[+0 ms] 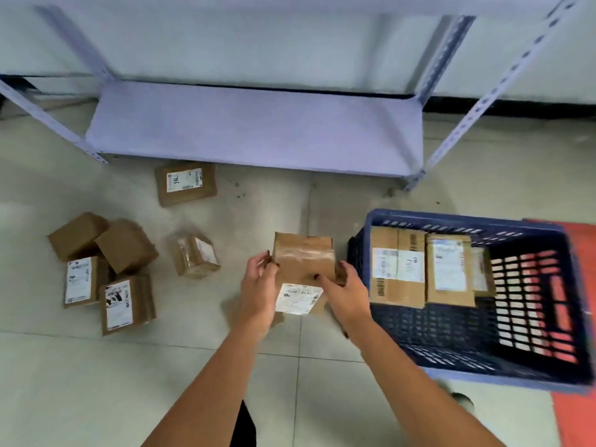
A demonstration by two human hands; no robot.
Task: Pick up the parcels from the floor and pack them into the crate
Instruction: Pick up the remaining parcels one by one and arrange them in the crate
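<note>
I hold a brown cardboard parcel with a white label above the floor, just left of the blue plastic crate. My left hand grips its left side and my right hand grips its right side. Three brown parcels stand upright side by side in the crate's far left part. On the floor to the left lie a small taped parcel, a flat labelled parcel near the shelf, and a cluster of several boxes.
A low lilac metal shelf with slotted uprights stands against the white wall ahead. An orange-red mat lies under and beside the crate at the right. The floor is pale tile.
</note>
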